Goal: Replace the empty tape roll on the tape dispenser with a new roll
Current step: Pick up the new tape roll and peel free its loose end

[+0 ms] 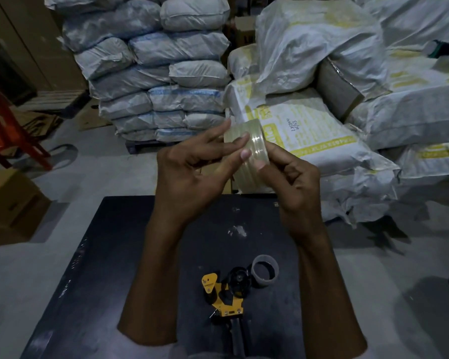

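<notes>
A full roll of clear tape [254, 151] is held up in the air above the far edge of the black table [101, 255]. My right hand [293, 182] grips its right side. My left hand [192, 174] steadies it from the left, with fingertips resting on the outer tape surface. Down near the table's front lies the yellow and black tape dispenser [227, 294], flat on its side, with nothing on its black spindle. The empty grey cardboard core [265, 270] stands just right of the dispenser.
Stacked grey sacks [161, 73] rise beyond the table, and white sacks with yellow print [322, 120] pile up to the right. A cardboard box [8, 206] sits on the floor at the left, near an orange frame [8, 125].
</notes>
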The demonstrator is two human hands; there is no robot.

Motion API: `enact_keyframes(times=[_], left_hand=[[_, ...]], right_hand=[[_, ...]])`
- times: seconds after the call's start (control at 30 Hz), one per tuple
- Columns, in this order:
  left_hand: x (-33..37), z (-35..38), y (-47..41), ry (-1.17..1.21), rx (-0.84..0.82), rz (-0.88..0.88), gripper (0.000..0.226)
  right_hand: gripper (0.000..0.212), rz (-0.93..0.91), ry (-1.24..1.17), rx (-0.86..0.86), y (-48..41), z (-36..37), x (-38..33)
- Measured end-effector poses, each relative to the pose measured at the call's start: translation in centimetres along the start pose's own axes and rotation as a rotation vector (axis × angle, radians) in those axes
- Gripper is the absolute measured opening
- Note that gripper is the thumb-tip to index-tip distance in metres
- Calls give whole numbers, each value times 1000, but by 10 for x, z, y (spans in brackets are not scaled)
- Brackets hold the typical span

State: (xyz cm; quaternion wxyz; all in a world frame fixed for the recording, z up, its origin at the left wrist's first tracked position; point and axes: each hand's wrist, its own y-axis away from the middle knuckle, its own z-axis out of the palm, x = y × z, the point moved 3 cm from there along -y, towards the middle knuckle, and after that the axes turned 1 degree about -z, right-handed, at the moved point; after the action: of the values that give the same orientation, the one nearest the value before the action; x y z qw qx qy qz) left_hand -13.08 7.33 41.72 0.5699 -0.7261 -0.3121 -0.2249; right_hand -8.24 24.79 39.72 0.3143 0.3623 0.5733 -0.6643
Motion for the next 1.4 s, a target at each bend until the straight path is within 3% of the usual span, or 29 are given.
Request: enact_keyframes(times=[0.13, 0.3, 0.87, 1.4], left_hand=[[-2, -1, -1, -116, 143, 126, 23], [-6, 1, 2, -151, 233, 228, 14], [19, -1, 10, -292, 110, 420, 5], [25, 17, 19, -384, 174, 376, 12]], right_hand=[[49, -50, 246, -41, -1, -3, 7], [49, -163, 456, -18, 0, -8, 4], [41, -284, 441, -52, 7, -15, -11], [44, -337, 519, -18, 10, -16, -9]])
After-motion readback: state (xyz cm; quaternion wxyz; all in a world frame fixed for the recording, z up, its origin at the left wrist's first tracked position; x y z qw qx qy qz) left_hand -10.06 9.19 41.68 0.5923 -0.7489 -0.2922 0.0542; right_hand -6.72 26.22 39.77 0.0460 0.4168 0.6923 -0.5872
